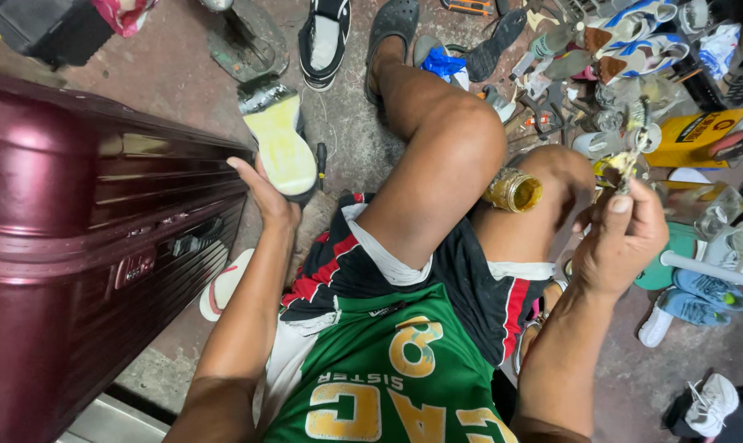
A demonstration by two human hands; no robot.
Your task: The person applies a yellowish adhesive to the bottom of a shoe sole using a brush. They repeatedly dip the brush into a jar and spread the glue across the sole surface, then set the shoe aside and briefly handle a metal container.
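Observation:
My left hand grips a shoe from below, its pale yellow sole turned up toward me, right beside a dark red hard-shell suitcase. My right hand is raised over my right knee, thumb and fingers pinched on a small glue-smeared brush or stick that points up. An open jar of amber glue stands between my knees. I sit on the ground in a green jersey and black-and-red shorts, left foot in a grey sandal.
Tools, shoe parts and sneakers clutter the floor at upper right, with a yellow box. Blue and white sneakers lie at right, another white one at lower right. A black-and-white shoe lies at the top.

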